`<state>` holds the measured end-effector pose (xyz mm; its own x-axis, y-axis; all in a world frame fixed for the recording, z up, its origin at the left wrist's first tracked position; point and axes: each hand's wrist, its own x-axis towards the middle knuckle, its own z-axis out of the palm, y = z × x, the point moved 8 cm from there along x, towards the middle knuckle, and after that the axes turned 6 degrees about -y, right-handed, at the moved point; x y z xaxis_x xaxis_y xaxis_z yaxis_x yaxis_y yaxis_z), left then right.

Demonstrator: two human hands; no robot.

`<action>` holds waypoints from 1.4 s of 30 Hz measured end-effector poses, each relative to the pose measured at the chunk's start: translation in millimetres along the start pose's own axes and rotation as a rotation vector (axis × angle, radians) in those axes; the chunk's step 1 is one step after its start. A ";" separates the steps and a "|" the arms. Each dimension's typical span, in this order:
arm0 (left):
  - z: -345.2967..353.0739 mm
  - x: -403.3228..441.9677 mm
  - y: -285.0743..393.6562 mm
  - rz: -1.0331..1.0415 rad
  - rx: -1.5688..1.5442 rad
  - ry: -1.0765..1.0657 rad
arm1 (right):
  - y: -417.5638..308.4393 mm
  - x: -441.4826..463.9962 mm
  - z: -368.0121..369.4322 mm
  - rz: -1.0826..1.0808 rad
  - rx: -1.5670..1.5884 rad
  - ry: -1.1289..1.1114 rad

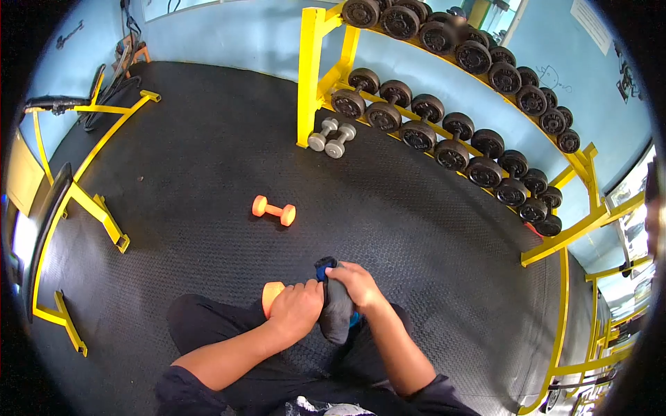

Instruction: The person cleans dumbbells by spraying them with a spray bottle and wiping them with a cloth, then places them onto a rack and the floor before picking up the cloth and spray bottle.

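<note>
My left hand (298,308) is closed around the handle of an orange dumbbell (272,297), held above my crossed legs. One orange head sticks out to the left of that fist; the other end is hidden behind the cloth. A dark grey cloth (337,315) with blue patches hangs over that end. My right hand (355,286) grips the cloth from the right, its fingers bent over the top. The two hands are close together. On the floor ahead lies a second orange dumbbell (274,211), apart from both hands.
Two grey dumbbells (331,137) lie by the foot of a yellow rack (309,76) that carries two rows of black dumbbells (452,154). A yellow-framed bench (97,211) stands at left. Black textured matting (201,152) covers the floor. More yellow frames (563,312) stand at right.
</note>
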<state>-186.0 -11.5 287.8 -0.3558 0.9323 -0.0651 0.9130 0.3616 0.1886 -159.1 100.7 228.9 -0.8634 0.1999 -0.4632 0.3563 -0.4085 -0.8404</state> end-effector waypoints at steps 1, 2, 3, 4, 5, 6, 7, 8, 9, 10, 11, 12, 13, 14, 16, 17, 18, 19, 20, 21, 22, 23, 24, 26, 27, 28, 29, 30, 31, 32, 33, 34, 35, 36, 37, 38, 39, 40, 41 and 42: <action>-1.6 2.2 -0.7 0.000 0.003 0.018 | 2.3 2.2 -3.0 0.009 0.062 0.026; -1.9 4.2 -3.1 0.007 0.009 0.017 | 4.4 4.2 -4.5 0.016 0.126 0.050; -0.7 6.6 -8.6 -0.023 -0.061 -0.032 | 5.0 2.6 -2.2 0.012 0.128 0.051; -0.1 8.5 -13.2 -0.061 -0.134 -0.079 | -6.5 -4.1 -2.4 -0.141 -0.093 0.113; -4.3 10.4 -13.1 -0.068 -0.133 -0.076 | -16.7 -13.7 1.2 -0.295 -0.313 0.169; -12.1 12.3 -17.7 -0.179 -0.342 -0.152 | -22.7 -25.2 6.7 -0.453 -0.448 0.218; -12.6 11.3 -23.8 -0.288 -0.548 -0.227 | -36.9 -41.9 17.2 -0.646 -0.567 0.240; -10.7 11.7 -28.7 -0.292 -0.538 -0.224 | -49.4 -62.9 29.5 -0.839 -0.685 0.265; -4.4 15.0 -31.1 -0.239 -0.742 -0.179 | -50.6 -73.5 36.8 -0.869 -0.698 0.286; 4.2 20.0 -32.8 -0.180 -0.947 -0.134 | -44.0 -79.2 35.9 -0.950 -0.699 0.388; 17.9 30.5 -35.4 -0.102 -1.103 -0.104 | -36.8 -79.0 29.4 -0.956 -0.649 0.369; -3.4 28.9 -30.8 -0.086 -1.218 0.010 | -32.5 -80.4 22.5 -0.964 -0.598 0.349; 5.0 32.2 -34.4 -0.159 -1.343 -0.011 | -29.5 -82.3 15.9 -0.944 -0.557 0.378; 14.7 34.8 -39.2 -0.236 -1.467 -0.031 | 9.7 -67.9 -8.2 -0.838 -0.357 0.401; 15.1 38.9 -43.8 -0.264 -1.569 -0.004 | -2.8 -79.9 -6.5 -0.809 -0.183 0.306; 14.9 39.5 -47.0 -0.290 -1.683 0.022 | -26.0 -95.2 0.6 -0.907 -0.228 0.260; 11.0 39.9 -49.7 -0.292 -1.679 0.028 | -34.7 -108.4 3.7 -0.940 -0.267 0.268; 10.2 39.7 -53.4 -0.352 -1.838 0.042 | -43.8 -122.3 6.8 -0.994 -0.375 0.221; 10.5 39.9 -55.3 -0.414 -1.999 0.056 | -50.4 -134.9 11.8 -1.045 -0.484 0.174; 7.8 40.7 -58.7 -0.446 -2.023 0.115 | -49.0 -142.4 15.3 -1.030 -0.456 0.177; 6.6 41.6 -59.5 -0.449 -2.021 0.114 | -42.0 -142.3 14.4 -1.029 -0.453 0.177; 7.3 42.1 -60.7 -0.476 -2.108 0.154 | -33.0 -139.9 24.8 -1.031 -0.748 0.161; 9.4 42.1 -60.5 -0.504 -2.196 0.195 | -31.5 -131.1 37.2 -0.917 -0.960 0.165; 15.7 42.9 -54.2 -0.492 -2.219 0.178 | -30.4 -109.4 65.1 -0.745 -1.403 0.222; 21.4 42.6 -50.9 -0.551 -2.283 0.227 | -32.3 -99.6 68.7 -0.912 -1.312 0.319; 27.0 41.1 -49.1 -0.613 -2.344 0.276 | -36.1 -93.3 66.9 -1.075 -1.210 0.415; 32.5 39.4 -49.1 -0.688 -2.355 0.275 | -35.3 -85.4 61.4 -1.077 -1.206 0.420; 31.9 40.7 -50.4 -0.686 -2.350 0.274 | -42.8 -79.6 57.0 -1.089 -1.126 0.383; 28.4 42.0 -53.4 -0.634 -2.367 0.338 | -45.5 -74.7 53.4 -1.099 -1.046 0.342; 26.0 42.7 -55.5 -0.583 -2.384 0.404 | -33.2 -58.7 38.8 -0.903 -0.851 0.320; 23.6 45.6 -54.2 -0.503 -2.364 0.463 | -34.8 -53.3 27.9 -0.933 -0.632 0.381; 19.8 47.2 -49.5 -0.451 -2.359 0.472 | -35.4 -48.6 21.1 -0.953 -0.408 0.443; 17.4 48.8 -47.5 -0.418 -2.333 0.490 | -28.2 -41.8 14.9 -0.882 -0.144 0.536; 14.9 49.7 -46.0 -0.385 -2.306 0.508 | -33.0 -41.9 12.6 -0.883 -0.141 0.537; 18.5 50.4 -45.9 -0.387 -2.300 0.505 | -11.4 -17.2 9.4 -0.592 0.475 0.287; 15.7 53.2 -46.7 -0.264 -2.200 0.513 | 4.6 -1.9 28.9 -0.252 1.054 0.008; 11.3 52.9 -44.6 -0.146 -2.097 0.516 | -14.9 -15.4 41.6 -0.094 1.083 -0.136; 7.4 52.1 -38.2 -0.066 -1.997 0.492 | -8.7 -14.3 32.7 -0.036 1.074 -0.130; 8.4 52.8 -35.1 0.020 -1.866 0.440 | -9.3 -14.5 24.1 -0.061 1.074 -0.128; 9.4 53.2 -34.1 0.101 -1.739 0.391 | -8.7 -15.8 14.8 -0.082 1.071 -0.122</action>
<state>-234.2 25.8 268.7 -0.5753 0.7988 0.1758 -0.2164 -0.3559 0.9091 -153.8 88.0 247.7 -0.9213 0.1963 -0.3358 -0.1505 -0.9760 -0.1576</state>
